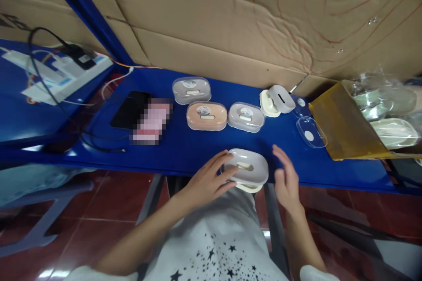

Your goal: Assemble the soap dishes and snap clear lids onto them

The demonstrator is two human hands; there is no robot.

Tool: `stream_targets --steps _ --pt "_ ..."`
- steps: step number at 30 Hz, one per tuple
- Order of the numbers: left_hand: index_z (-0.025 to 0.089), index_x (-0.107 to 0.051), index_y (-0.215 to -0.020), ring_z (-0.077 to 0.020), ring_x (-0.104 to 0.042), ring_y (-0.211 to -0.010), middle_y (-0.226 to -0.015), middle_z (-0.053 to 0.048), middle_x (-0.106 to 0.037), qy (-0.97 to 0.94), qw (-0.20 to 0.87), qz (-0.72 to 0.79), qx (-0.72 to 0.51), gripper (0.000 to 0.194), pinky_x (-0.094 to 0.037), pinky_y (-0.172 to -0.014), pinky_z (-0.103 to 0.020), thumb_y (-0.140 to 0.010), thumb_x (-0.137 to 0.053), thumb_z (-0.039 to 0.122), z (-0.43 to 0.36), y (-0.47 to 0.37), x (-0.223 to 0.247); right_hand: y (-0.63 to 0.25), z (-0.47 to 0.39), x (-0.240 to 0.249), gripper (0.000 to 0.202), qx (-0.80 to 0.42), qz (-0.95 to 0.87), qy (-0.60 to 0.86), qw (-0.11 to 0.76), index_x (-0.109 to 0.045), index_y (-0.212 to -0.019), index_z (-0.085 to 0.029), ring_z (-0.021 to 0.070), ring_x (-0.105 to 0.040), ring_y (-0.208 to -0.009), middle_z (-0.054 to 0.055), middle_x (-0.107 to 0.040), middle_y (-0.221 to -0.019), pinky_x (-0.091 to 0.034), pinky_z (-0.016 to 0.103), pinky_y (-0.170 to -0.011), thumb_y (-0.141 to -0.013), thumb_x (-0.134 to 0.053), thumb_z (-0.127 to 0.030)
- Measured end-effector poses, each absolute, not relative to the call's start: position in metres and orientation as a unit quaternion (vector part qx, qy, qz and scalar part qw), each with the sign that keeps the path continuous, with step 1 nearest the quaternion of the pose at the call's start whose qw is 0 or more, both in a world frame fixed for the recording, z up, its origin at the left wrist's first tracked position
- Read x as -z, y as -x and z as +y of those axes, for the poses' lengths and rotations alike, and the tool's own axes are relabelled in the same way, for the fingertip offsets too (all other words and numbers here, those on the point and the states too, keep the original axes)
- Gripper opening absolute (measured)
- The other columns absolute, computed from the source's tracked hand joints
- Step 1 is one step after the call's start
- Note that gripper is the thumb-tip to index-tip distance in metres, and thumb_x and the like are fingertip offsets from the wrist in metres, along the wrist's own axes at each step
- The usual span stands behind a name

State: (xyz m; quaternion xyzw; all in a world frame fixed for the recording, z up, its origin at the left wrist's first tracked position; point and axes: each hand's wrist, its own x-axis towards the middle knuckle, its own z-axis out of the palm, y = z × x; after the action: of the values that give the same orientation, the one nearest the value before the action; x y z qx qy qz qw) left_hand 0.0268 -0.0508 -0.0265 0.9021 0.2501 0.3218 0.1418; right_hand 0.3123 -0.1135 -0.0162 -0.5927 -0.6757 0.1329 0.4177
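Observation:
At the table's front edge lies a pale grey oval soap box [260, 171] with a slot in its tray and a cream base showing below. My left hand [211, 175] grips its left end, fingers over the rim and tray. To the right of the box, my right hand [286, 180] is apart from it, fingers stretched out and holding nothing. Behind them sit a peach soap box [207, 124] and two grey ones, one soap box [246, 124] to the right and another soap box [181, 93] farther back, all under clear lids with round stickers.
Toward the back right are an uncovered soap box [281, 99] and a clear lid [318, 134] with a sticker. A carton [346, 127] of wrapped parts stands at right. Phones [130, 109], cables and a power strip [62, 83] lie left; a cardboard wall [198, 30] rises behind.

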Motion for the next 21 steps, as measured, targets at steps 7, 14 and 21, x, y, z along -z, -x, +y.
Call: stream_targets --steps 7,14,21 --pt "0.022 -0.061 -0.133 -0.0355 -0.055 -0.149 -0.147 -0.016 -0.061 -0.905 0.131 0.253 -0.316 0.032 -0.061 -0.115 -0.054 -0.106 -0.069 0.036 -0.048 -0.025 0.026 -0.298 -0.138 0.025 0.07 -0.062 -0.823 0.498 0.266 -0.041 -0.168 -0.036 0.0344 -0.038 -0.163 0.009 -0.053 -0.167 -0.047 0.063 -0.126 -0.104 -0.071 -0.031" --pt "0.023 -0.067 -0.129 -0.0373 -0.058 -0.147 -0.148 -0.015 -0.063 -0.886 0.085 0.352 -0.29 0.027 -0.06 -0.113 -0.056 -0.104 -0.071 0.029 -0.039 -0.016 0.016 -0.303 -0.087 0.011 0.066 -0.056 -0.842 0.499 0.198 -0.027 -0.174 -0.034 0.0291 -0.033 -0.166 0.008 -0.04 -0.176 -0.035 0.062 -0.133 -0.113 -0.052 -0.038" --pt "0.019 -0.07 -0.119 -0.0418 -0.05 -0.154 -0.159 -0.021 -0.052 -0.87 0.057 0.389 -0.298 0.021 -0.055 -0.117 -0.059 -0.101 -0.073 0.029 -0.033 -0.002 0.016 -0.444 -0.052 0.019 0.062 0.135 -0.589 0.779 0.168 -0.059 -0.153 -0.013 0.0457 -0.053 -0.149 0.024 -0.063 -0.155 -0.039 0.074 -0.119 -0.109 -0.049 -0.055"
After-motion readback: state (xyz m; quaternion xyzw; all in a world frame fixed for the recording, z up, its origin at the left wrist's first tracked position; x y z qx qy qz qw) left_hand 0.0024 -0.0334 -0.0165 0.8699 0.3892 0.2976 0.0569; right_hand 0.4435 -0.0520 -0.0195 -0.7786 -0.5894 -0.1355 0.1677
